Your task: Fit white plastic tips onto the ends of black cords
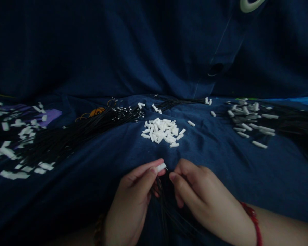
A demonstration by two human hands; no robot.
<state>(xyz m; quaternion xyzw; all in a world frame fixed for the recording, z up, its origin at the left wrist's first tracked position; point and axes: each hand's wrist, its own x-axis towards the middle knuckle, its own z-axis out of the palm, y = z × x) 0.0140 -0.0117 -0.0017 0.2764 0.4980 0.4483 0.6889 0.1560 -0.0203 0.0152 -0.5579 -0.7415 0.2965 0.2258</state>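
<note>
My left hand [135,194] pinches a small white plastic connector housing [161,167] between thumb and fingers. Black wires [161,201] hang below it, passing between my two hands. From the housing's right end a thin pin-like tip sticks out. Close by on the right, my right hand [195,191] is closed, thumb against curled index finger; what it grips, if anything, is too small and dark to make out. Beyond both hands lies a heap of loose white connector housings [161,131] on dark blue cloth.
Black wires with bare metal terminals [92,126] lie at left, near an orange cord [96,111]. White-ended wires [25,131] spread over purple material [52,117] at far left. Another white-ended wire bundle [256,118] lies at right. Dark blue cloth [113,51] rises behind everything.
</note>
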